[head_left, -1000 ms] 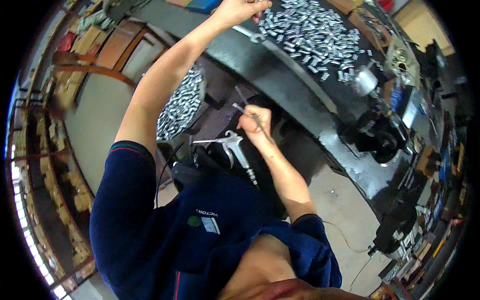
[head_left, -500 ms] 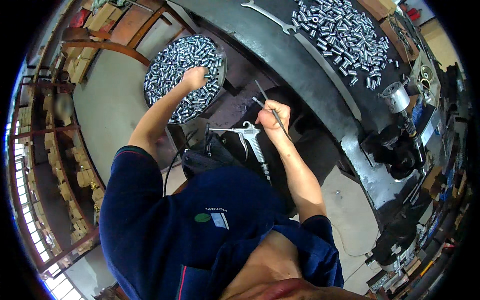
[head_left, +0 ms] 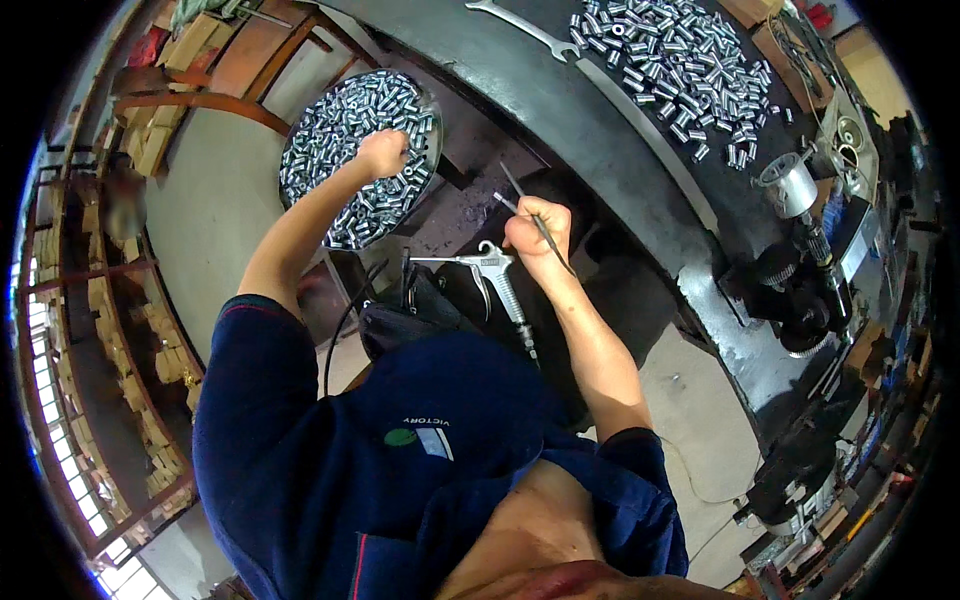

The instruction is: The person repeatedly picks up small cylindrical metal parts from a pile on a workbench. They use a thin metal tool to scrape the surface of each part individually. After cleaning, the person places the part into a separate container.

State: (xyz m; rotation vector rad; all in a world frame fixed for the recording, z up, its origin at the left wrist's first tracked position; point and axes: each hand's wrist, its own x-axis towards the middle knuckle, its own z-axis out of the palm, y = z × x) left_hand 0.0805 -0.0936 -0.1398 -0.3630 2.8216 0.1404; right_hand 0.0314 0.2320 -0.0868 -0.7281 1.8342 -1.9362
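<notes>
Many cylinders (head_left: 345, 120) under left hand (head_left: 382, 153), one thin tool (head_left: 543, 231) in right hand (head_left: 528, 236)

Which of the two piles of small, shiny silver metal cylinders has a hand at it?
The pile in the round grey container, where the left hand is. The other pile lies on the dark workbench, with no hand near it.

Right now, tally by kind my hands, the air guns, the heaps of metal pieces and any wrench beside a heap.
Hands: 2 (left hand, right hand)
Heaps: 2 (left heap, right heap)
Air gun: 1
Wrench: 1
Total: 6
</notes>
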